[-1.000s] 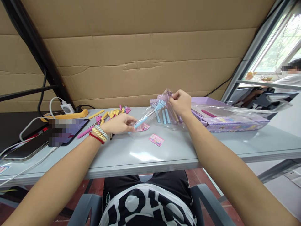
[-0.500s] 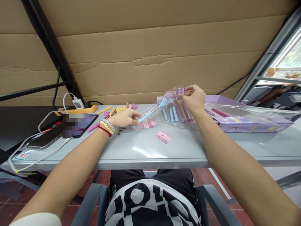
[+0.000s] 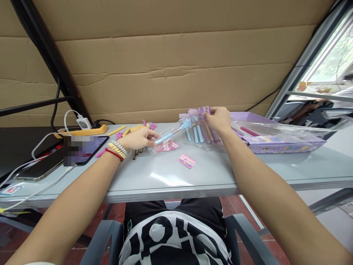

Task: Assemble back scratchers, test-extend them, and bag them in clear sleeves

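My left hand (image 3: 140, 139) has its fingers closed on the handle end of a light-blue back scratcher (image 3: 165, 137) inside a clear plastic bag (image 3: 175, 129). The scratcher's hand-shaped head points up and right. Between the thumb and fingers of my right hand (image 3: 220, 119) is a small purple label card (image 3: 204, 110), apparently at the top end of this bag. Beneath it lie more bagged back scratchers with blue handles (image 3: 198, 134) and purple or brown ones (image 3: 209, 133). Loose yellow and pink scratcher heads (image 3: 150, 125) lie behind my left hand.
A pink card (image 3: 186, 161) lies in front, with more pink cards (image 3: 168, 146) by the bag. At right stands an open purple box (image 3: 284, 144) with plastic film over it. Phones (image 3: 95, 149), white cables (image 3: 53, 181) and a yellow power strip (image 3: 82, 131) occupy the left.
The whole view has shifted, so things appear farther left. My right hand and the purple label sit slightly lower. Both hands keep their hold.
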### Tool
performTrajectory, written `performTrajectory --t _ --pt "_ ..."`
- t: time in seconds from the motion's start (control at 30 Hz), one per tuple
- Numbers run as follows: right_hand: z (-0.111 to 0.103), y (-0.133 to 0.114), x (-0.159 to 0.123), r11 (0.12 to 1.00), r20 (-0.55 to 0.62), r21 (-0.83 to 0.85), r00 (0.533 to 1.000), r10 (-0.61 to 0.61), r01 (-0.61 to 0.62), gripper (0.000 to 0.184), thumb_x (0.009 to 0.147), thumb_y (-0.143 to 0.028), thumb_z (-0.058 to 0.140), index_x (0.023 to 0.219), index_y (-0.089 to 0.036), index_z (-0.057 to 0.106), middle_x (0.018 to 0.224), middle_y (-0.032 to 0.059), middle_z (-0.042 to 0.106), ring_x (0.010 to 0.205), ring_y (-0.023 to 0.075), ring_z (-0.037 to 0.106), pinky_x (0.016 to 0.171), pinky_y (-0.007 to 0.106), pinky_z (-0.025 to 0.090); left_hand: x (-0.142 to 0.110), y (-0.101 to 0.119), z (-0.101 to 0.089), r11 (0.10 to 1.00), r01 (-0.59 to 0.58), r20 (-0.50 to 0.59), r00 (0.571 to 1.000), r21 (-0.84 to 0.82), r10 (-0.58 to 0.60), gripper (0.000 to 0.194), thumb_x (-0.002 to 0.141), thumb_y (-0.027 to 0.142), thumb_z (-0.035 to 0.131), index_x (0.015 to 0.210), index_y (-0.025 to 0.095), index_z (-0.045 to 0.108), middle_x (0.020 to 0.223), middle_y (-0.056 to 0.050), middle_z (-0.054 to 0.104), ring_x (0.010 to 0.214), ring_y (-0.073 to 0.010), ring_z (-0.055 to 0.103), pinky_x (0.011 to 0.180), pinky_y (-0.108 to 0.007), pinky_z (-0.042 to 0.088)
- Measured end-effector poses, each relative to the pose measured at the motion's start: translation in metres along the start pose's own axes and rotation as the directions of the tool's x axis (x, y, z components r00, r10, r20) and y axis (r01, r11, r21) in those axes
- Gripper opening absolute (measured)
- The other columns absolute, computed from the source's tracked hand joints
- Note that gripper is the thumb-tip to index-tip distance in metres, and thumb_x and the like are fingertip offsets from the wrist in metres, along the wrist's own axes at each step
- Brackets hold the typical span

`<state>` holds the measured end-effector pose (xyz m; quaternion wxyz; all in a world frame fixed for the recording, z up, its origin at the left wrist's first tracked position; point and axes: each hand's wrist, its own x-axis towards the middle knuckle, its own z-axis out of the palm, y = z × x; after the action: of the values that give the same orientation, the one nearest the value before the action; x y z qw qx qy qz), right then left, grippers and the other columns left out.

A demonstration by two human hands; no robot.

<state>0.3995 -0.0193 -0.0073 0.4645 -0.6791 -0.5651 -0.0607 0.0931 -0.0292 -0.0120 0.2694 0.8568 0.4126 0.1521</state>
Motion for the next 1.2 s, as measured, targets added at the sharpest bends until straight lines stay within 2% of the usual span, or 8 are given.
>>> performTrajectory --t 0.13,0.33,0.63,1.0,1.2 --pt "-0.0009 -0.0001 -0.0002 1.000 0.002 -0.022 1.000 -0.014 0.014 0.022 0.072 -0.019 0.054 0.083 -0.016 0.073 0.085 0.0107 0.072 0.085 0.0255 0.064 0.078 0.033 0.045 -0.0009 0.0010 0.0000 1.000 -0.007 0.025 1.000 -0.004 0.008 0.039 0.067 0.038 0.061 0.099 0.017 0.069 0.087 0.000 0.068 0.081 -0.0196 0.060 0.070 -0.027 0.044" --pt "-0.0007 0.0001 0.0000 0.999 -0.003 -0.048 1.000 -0.004 0.004 0.021 0.071 -0.020 0.054 0.082 -0.016 0.072 0.086 0.0115 0.072 0.086 0.0259 0.064 0.079 0.034 0.045 -0.0012 0.0005 0.0002 0.999 0.034 -0.016 0.999 0.014 -0.034 0.047 0.064 0.041 0.063 0.103 0.015 0.068 0.093 -0.002 0.069 0.086 -0.0215 0.061 0.076 -0.029 0.046" --pt "-0.0033 -0.0014 0.0017 0.998 0.006 0.022 0.998 0.055 -0.055 0.013 0.063 -0.022 0.066 0.073 -0.016 0.069 0.078 0.0104 0.070 0.077 0.0247 0.063 0.077 0.034 0.045 -0.0007 0.0004 0.0002 0.999 0.023 -0.006 1.000 0.034 -0.023 0.047 0.065 0.041 0.062 0.105 0.016 0.068 0.092 -0.002 0.068 0.087 -0.0215 0.061 0.076 -0.029 0.047" --pt "0.0008 0.0055 0.0023 0.999 -0.036 -0.001 0.998 -0.043 0.043 0.019 0.065 -0.017 0.054 0.078 -0.018 0.068 0.082 0.0113 0.071 0.082 0.0271 0.062 0.078 0.036 0.046 -0.0014 0.0009 0.0001 1.000 0.003 0.016 1.000 0.022 -0.003 0.042 0.067 0.041 0.062 0.101 0.017 0.069 0.085 -0.001 0.067 0.081 -0.0195 0.059 0.071 -0.028 0.045" --pt "-0.0019 0.0022 0.0026 0.999 -0.039 0.030 0.999 0.016 -0.014 0.015 0.064 -0.018 0.059 0.076 -0.017 0.068 0.083 0.0112 0.071 0.080 0.0257 0.063 0.079 0.037 0.046 -0.0015 0.0031 0.0002 1.000 0.011 -0.003 1.000 0.006 -0.011 0.046 0.064 0.041 0.064 0.103 0.015 0.068 0.093 -0.003 0.068 0.087 -0.0212 0.060 0.076 -0.029 0.046"
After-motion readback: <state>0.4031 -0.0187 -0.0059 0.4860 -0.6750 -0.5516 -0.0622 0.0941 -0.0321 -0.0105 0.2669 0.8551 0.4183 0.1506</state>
